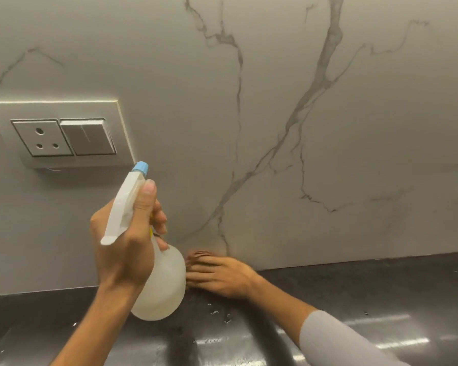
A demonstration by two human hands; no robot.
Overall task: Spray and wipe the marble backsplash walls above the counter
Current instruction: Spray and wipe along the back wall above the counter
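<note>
Dark polished surface [354,299] runs along the bottom, wet with droplets. Left hand [124,241] at 7 o'clock has its fingers closed round the spray bottle [161,283], nozzle aimed at the marble backsplash [275,128], likely to wet it. Right hand [220,276] at 5 o'clock lies flat at the wall's foot, blurred; whether its fingers hold a cloth I cannot tell. Socket plate [61,134] sits at 10 o'clock
</note>
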